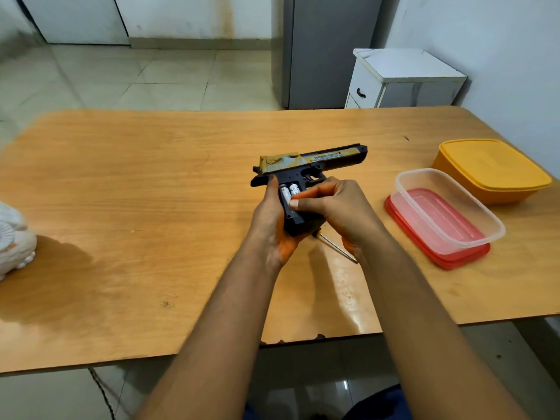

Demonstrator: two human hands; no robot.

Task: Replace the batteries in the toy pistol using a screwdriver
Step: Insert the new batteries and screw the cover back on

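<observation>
A black and gold toy pistol is held above the wooden table, barrel pointing right. My left hand grips its black handle from the left and below. The battery bay in the handle is uncovered and two white batteries show inside. My right hand comes from the right, its thumb and forefinger pinching at the lower end of the batteries. A screwdriver's metal shaft lies on the table under my right hand; its handle is hidden.
A clear plastic box sits on a red lid to the right. A lidded orange container stands behind it. A white object lies at the table's left edge. A white cabinet stands beyond the table.
</observation>
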